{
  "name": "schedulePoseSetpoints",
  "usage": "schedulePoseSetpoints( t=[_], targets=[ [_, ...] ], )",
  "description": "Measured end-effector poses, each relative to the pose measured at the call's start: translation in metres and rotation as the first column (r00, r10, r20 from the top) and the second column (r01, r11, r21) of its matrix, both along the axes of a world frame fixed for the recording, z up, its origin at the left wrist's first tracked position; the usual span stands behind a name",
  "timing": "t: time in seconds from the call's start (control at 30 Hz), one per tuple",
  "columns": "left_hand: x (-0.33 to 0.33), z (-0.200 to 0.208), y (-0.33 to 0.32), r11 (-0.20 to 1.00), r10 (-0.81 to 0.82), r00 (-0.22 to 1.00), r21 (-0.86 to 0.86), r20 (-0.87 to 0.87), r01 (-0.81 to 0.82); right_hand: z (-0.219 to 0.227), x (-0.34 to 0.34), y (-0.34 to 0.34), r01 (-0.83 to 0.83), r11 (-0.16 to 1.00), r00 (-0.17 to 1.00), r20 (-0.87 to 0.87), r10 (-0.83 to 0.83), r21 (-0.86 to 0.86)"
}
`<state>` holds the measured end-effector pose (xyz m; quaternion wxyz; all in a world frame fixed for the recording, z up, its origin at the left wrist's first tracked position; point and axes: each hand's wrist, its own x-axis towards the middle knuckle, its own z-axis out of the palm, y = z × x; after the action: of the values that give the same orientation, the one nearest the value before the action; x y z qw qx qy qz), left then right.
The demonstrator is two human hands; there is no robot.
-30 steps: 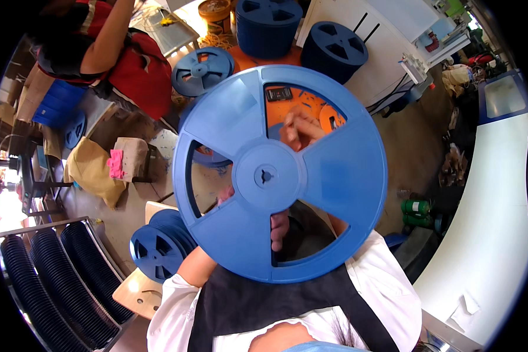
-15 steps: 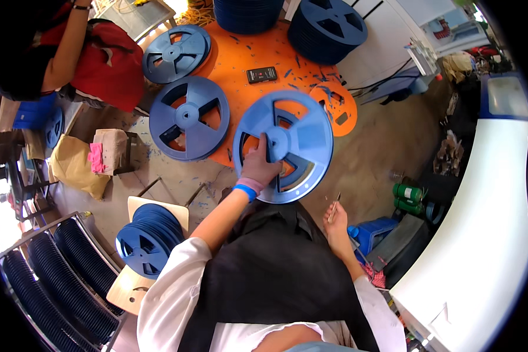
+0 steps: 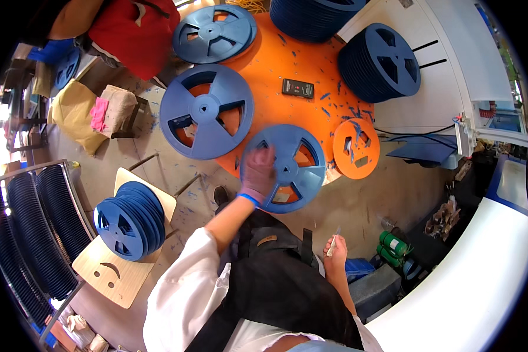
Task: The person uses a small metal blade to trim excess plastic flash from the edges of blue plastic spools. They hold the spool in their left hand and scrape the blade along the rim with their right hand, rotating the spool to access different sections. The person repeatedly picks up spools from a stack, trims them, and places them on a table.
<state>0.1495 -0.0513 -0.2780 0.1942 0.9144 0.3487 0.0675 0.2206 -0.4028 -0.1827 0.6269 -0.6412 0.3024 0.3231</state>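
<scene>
A blue plastic reel (image 3: 303,178) with three cut-outs lies at the near edge of the orange table (image 3: 270,64). My gloved left hand (image 3: 258,174), with a blue band at its wrist, is over the reel's left side; motion smears its fingers, so its grip is unclear. Low at the right, away from the table, my right hand (image 3: 335,256) is closed around a small knife (image 3: 332,243) with a pale handle, blade pointing up. Left of the reel in front of me lies another blue reel (image 3: 206,108). An orange disc (image 3: 356,164) with cut-outs is at its right.
Stacked blue reels (image 3: 387,61) stand at the table's far right, beside a dark handheld device (image 3: 298,88) and blue scraps. More reels (image 3: 214,35) lie far left, near a person in red (image 3: 132,35). A chair (image 3: 114,273) at my left bears a reel stack (image 3: 129,223).
The reel under my left hand has gone down from a raised position to the table edge. My view has shifted, and my right hand still holds the knife.
</scene>
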Motion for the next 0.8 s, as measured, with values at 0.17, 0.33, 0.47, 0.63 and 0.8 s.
schedulePoseSetpoints(
  t=[0.17, 0.33, 0.47, 0.63, 0.8],
  targets=[
    [-0.061, 0.042, 0.217, 0.971, 0.211, 0.879, 0.196, -0.427, -0.138, 0.004, 0.018, 0.028, -0.111, 0.994, 0.994, 0.009, 0.111, 0.025],
    [-0.063, 0.062, 0.286, 0.941, -0.250, 0.646, -0.025, -0.721, 0.337, -0.004, 0.006, 0.034, -0.125, 0.992, 0.992, -0.011, 0.125, 0.011],
    [-0.056, 0.031, 0.305, 0.897, -0.336, 0.685, 0.002, -0.646, 0.442, -0.001, -0.005, 0.033, -0.114, 0.993, 0.993, 0.009, 0.114, -0.021],
    [-0.068, 0.040, 0.290, 0.891, -0.286, 0.619, 0.034, -0.732, 0.453, 0.001, -0.022, 0.045, -0.090, 0.996, 0.994, 0.058, 0.091, -0.010],
    [-0.104, 0.027, 0.268, 0.933, -0.192, 0.681, 0.083, -0.706, 0.350, 0.014, -0.053, 0.077, -0.109, 0.993, 0.989, 0.105, 0.104, 0.040]
  ],
)
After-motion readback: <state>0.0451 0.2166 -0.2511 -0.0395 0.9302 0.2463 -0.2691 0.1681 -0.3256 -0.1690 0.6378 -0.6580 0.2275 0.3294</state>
